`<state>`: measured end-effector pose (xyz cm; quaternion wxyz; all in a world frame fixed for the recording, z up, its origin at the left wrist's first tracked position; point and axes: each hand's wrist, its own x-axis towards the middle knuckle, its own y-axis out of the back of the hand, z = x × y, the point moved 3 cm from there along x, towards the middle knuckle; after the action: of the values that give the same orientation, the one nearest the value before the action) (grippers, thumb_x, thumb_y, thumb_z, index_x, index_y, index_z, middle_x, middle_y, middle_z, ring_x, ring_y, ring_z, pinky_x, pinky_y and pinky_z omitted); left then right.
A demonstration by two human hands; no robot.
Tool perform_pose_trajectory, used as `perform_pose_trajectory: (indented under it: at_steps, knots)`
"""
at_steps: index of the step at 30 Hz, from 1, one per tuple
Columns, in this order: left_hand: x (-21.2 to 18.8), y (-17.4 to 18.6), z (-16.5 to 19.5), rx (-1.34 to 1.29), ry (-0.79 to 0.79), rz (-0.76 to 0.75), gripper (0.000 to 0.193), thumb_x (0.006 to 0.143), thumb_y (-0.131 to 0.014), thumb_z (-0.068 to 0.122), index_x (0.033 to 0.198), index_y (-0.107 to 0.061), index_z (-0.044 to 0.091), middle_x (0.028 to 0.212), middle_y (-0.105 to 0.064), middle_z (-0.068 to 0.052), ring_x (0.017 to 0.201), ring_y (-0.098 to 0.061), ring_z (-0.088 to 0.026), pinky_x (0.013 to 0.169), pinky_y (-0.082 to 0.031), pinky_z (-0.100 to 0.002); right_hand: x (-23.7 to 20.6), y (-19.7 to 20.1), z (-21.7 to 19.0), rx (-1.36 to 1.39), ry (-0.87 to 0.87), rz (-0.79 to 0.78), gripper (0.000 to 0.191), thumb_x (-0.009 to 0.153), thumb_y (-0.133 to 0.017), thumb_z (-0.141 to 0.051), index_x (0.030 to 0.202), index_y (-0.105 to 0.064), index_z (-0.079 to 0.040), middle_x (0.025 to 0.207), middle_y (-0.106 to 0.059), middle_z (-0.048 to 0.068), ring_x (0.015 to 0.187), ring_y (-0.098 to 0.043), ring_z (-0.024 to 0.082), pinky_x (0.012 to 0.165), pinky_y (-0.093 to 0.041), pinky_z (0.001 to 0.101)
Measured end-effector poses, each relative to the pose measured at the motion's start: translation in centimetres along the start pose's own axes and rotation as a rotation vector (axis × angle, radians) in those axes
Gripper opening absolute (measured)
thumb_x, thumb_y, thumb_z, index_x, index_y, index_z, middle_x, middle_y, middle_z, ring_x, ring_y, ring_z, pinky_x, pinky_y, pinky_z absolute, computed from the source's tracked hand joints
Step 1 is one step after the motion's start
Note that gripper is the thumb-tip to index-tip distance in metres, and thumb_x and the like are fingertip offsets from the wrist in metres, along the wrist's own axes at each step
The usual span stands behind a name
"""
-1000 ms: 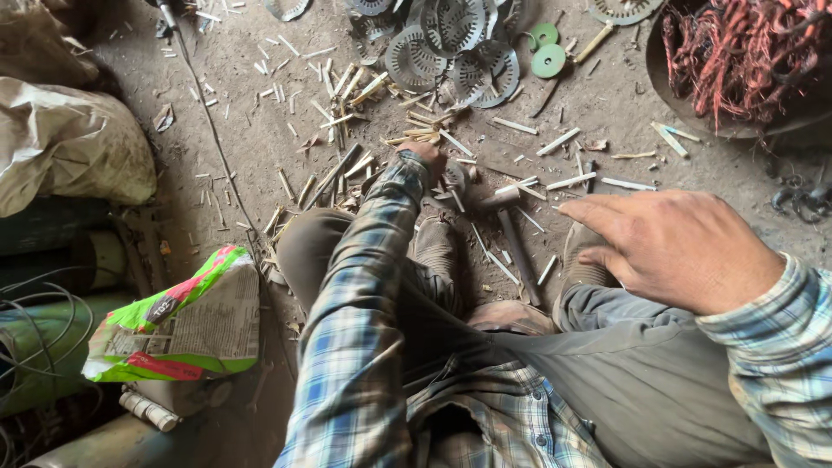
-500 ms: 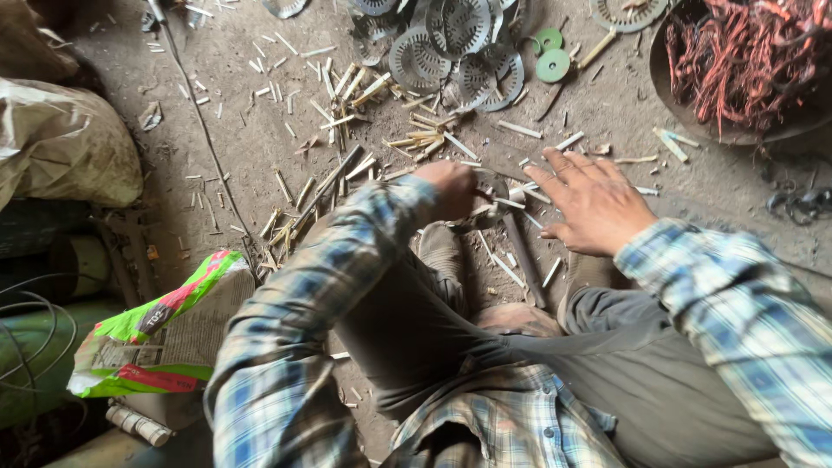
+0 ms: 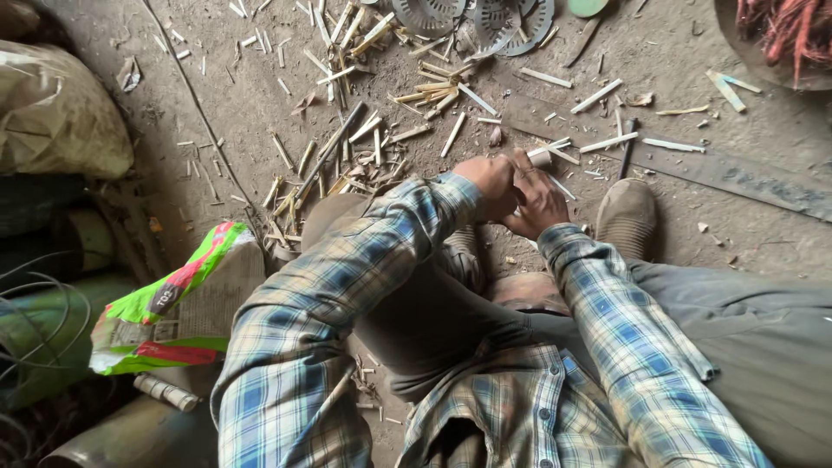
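Currently we see both hands brought together low over the dirt floor (image 3: 217, 104), just in front of the knees. Our left hand (image 3: 490, 184) is clenched, its knuckles up, pressed against our right hand (image 3: 539, 201). Our right hand is curled around a short pale stick (image 3: 541, 157), whose blunt end pokes out above the fingers; how much of it the left hand also grips we cannot tell. Both sleeves are blue-and-cream plaid. Just right of the hands sits a dusty brown shoe (image 3: 626, 217). Scattered pale stick offcuts (image 3: 373, 130) litter the floor ahead of the hands, thickest to the upper left. Perforated metal discs (image 3: 485, 17) lie at the top edge, well apart from the hands. A green-and-pink printed sack (image 3: 173, 303) rests at left, near the left elbow.
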<state>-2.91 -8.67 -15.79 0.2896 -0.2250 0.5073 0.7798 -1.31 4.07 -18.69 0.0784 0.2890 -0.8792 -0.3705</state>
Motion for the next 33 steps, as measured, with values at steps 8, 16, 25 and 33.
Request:
perform_pose_trajectory:
  at_steps: [8,16,25,33]
  knots:
    - [2.2,-0.7,-0.1,0.193,0.115,-0.217,0.035,0.099,-0.051,0.031,0.110,-0.063,0.000,0.085,-0.073,-0.015,0.070,-0.074,-0.023,0.063,-0.063,-0.037,3.3,-0.2,1.1,-0.245,-0.083,-0.082,0.079,0.086,-0.077,-0.030,0.159,-0.047,-0.028,0.161,-0.048,0.010,0.142,-0.049,0.033,0.118,-0.032,0.0608]
    - [2.7,-1.2,-2.2,0.221,0.158,-0.294,0.030,0.099,-0.054,0.028,0.100,-0.071,0.003,0.081,-0.072,-0.011,0.064,-0.070,-0.018,0.060,-0.060,-0.034,6.9,-0.8,0.4,-0.501,-0.027,-0.071,0.098,0.079,-0.086,-0.030,0.163,-0.037,-0.045,0.166,-0.037,-0.001,0.155,-0.024,0.032,0.119,0.000,0.0669]
    - [-4.0,7.9,-0.3,-0.519,-0.487,0.281,0.024,0.094,-0.063,0.012,0.115,-0.067,0.000,0.100,-0.073,-0.019,0.087,-0.071,-0.030,0.081,-0.059,-0.041,8.4,-1.4,0.7,-0.519,-0.145,-0.072,0.088,0.078,-0.080,-0.059,0.151,-0.033,-0.047,0.170,-0.019,0.003,0.156,-0.009,0.040,0.119,0.001,0.0707]
    - [-7.4,15.4,-2.2,-0.439,-0.065,0.474,0.018,0.100,-0.064,0.021,0.098,-0.069,0.004,0.077,-0.072,-0.014,0.065,-0.066,-0.024,0.064,-0.054,-0.040,8.1,-2.4,-1.4,-0.205,-0.315,-0.319,0.103,0.074,-0.082,-0.052,0.159,-0.027,-0.033,0.168,-0.018,0.010,0.155,-0.011,0.037,0.120,-0.008,0.0659]
